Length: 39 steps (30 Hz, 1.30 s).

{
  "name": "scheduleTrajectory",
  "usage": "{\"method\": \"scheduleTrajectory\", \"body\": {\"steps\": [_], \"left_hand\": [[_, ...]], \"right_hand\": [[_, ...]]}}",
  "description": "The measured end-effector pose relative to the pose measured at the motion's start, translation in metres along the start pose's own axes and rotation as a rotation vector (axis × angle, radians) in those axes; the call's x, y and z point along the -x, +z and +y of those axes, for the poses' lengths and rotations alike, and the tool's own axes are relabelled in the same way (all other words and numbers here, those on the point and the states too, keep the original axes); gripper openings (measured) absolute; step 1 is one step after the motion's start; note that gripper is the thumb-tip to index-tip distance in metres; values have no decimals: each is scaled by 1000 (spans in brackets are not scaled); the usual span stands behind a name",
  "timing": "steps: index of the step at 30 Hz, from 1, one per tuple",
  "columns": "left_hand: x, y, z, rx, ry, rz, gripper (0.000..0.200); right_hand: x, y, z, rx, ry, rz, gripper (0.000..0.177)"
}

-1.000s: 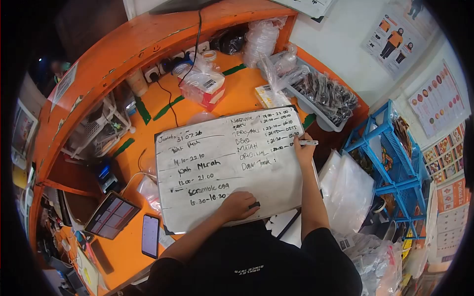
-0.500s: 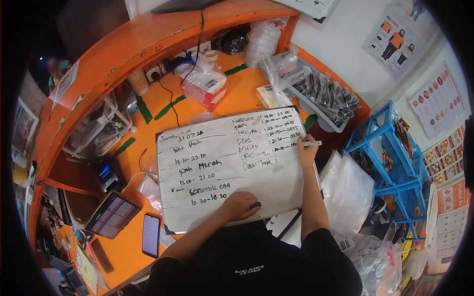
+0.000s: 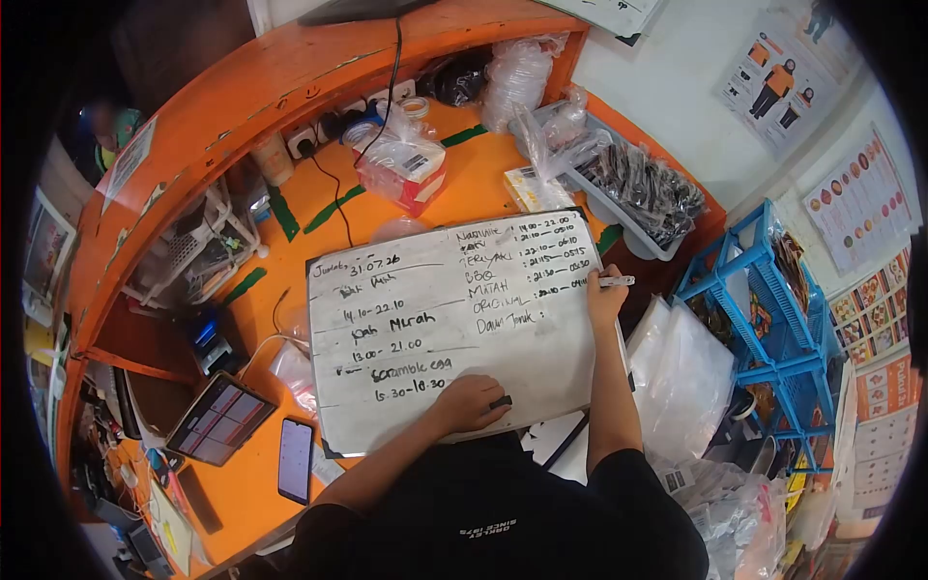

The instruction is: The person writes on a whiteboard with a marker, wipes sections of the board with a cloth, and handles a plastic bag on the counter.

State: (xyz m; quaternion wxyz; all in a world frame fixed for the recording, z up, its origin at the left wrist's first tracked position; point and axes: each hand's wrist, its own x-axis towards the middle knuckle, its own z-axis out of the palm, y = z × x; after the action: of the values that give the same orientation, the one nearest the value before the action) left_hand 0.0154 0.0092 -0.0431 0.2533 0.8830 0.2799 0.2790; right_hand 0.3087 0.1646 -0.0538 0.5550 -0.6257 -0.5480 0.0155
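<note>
A whiteboard (image 3: 541, 362) with black handwriting, a date, words and times in two columns, lies tilted across the counter in front of me. My right hand (image 3: 606, 293) grips a white marker (image 3: 617, 281) at the board's right edge, by the end of a line of times. Resting on the lower middle of the board, my left hand (image 3: 468, 403) is closed, with a small black cap-like piece (image 3: 501, 401) sticking out from its fingers.
Behind the board stand a red and white box (image 3: 414, 179) and a grey tray (image 3: 638, 184) of black wrapped packets. To the left are a phone (image 3: 295, 460) and a tablet (image 3: 220, 418). Blue racks (image 3: 749, 338) and plastic bags (image 3: 681, 377) are on the right.
My right hand and the marker have shifted slightly right, uncovering more of the writing at the line's end. The left hand stays in place.
</note>
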Motion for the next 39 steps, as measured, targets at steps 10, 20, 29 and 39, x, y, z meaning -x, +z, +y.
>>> {"method": "scheduleTrajectory", "body": {"steps": [10,20,29,39], "left_hand": [[2,2,-2,-7,-2,-3,26],[2,3,-3,0,28,65,24],[2,0,0,-7,0,27,25],[2,1,-1,-9,6,14,26]], "right_hand": [[38,3,-38,-261,-8,-120,29],[63,10,-46,-219,-40,-229,27],[64,7,-52,-166,-57,-245,26],[63,7,-49,-158,17,-237,28]]}}
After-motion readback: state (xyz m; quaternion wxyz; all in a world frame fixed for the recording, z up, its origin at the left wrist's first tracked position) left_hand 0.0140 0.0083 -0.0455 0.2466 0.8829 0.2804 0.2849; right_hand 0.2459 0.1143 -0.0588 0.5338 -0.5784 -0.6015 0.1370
